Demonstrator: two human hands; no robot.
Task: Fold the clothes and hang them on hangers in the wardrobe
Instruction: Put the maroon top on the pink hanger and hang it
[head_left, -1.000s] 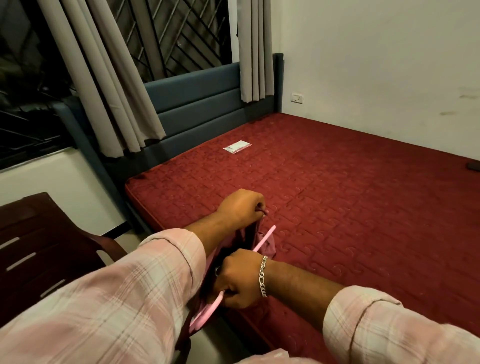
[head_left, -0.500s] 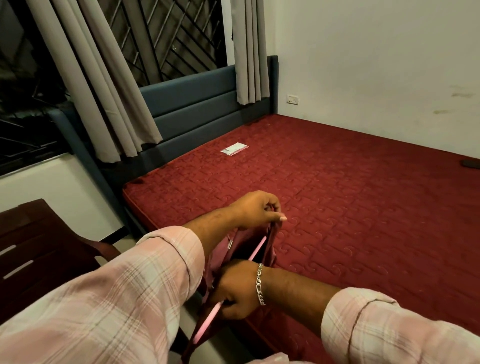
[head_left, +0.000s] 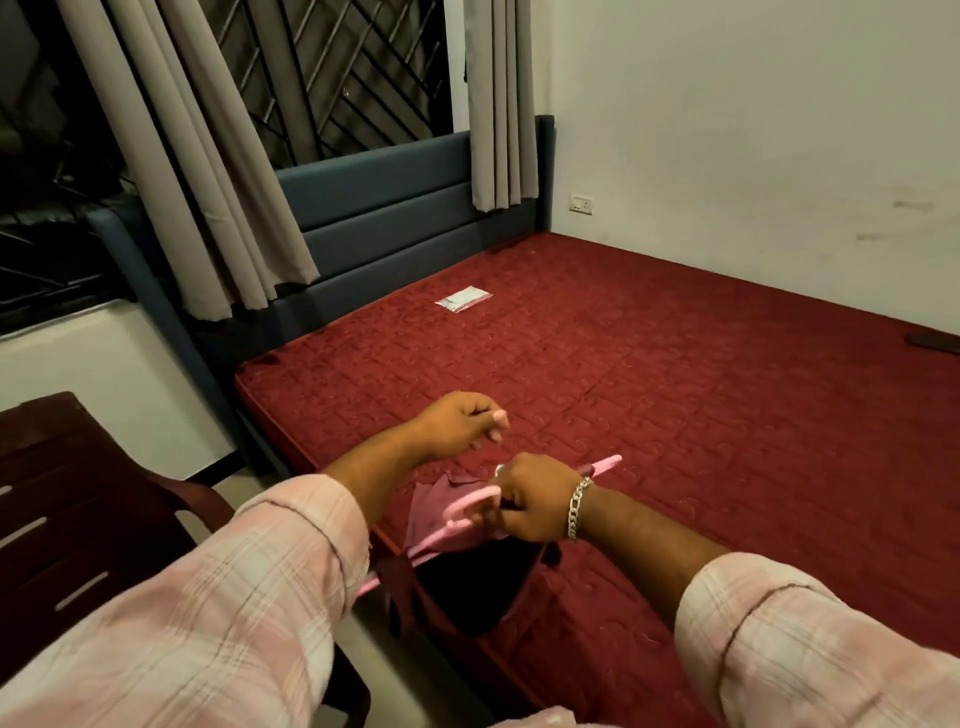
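Bedroom scene: bare red mattress (head_left: 649, 395) against a white wall, blue headboard (head_left: 395, 208) and grey curtains (head_left: 208, 171) at the window. Pink hanger (head_left: 467, 512) lies at the near edge of the mattress, long axis running from lower left to upper right, one tip showing past the wrist at upper right, the other low by the left sleeve. Right hand (head_left: 535, 501) grips the hanger at its middle, fingers curled round it. Left hand (head_left: 460, 423) hovers just beyond and above, fingers loosely curled, holding nothing visible. Maroon garment (head_left: 441, 499) drapes over the hanger beneath the right hand, which is the nearer hand to it. Hanger hook hidden by the hand; garment type unclear; wardrobe not in view. Small white packet (head_left: 464, 299) lies well apart, near the headboard.
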